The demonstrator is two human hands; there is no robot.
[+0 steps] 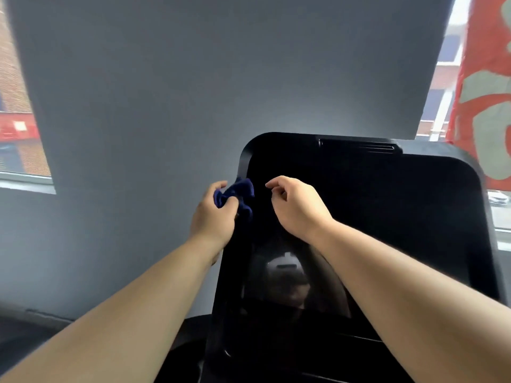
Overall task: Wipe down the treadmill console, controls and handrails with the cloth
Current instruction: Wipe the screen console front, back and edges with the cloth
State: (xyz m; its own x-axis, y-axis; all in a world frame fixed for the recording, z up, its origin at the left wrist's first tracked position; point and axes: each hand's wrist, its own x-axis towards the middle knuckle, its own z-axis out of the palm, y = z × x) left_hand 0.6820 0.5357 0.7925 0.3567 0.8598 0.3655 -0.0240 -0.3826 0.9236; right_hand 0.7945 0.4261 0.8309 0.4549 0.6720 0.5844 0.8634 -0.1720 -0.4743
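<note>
One black console [387, 230] fills the lower right of the view, its glossy screen tilted and its corners rounded. Its left edge runs down at a slant from the upper left corner, and a narrow vent slot [359, 146] sits along the top edge.

One dark blue cloth [237, 193] is bunched right at that left edge, a little below the upper left corner, lying partly over the rim and partly on the screen. A fold of it hangs down along the edge.

There are two bare hands, both raised in front of the console. The left hand [214, 214] grips the cloth, fingers and thumb curled round the bunch, with its knuckles out past the console's edge over the wall side. The right hand [296, 205] is just beside the cloth, in front of the screen, its fingers loosely curled and nothing to be seen in them. Whether it touches the glass I cannot tell against the black.

To the right of the right hand a wide stretch of screen lies free up to the far rounded corner. Below the hands the screen shows a dim reflection [287, 275] between the two forearms. To the left of the console there is only the plain grey wall [166, 92].

Two windows flank that wall, one at the left [16, 106] and one at the right [442, 92]. One red banner [486, 78] hangs at the far right, above the console's right corner.
</note>
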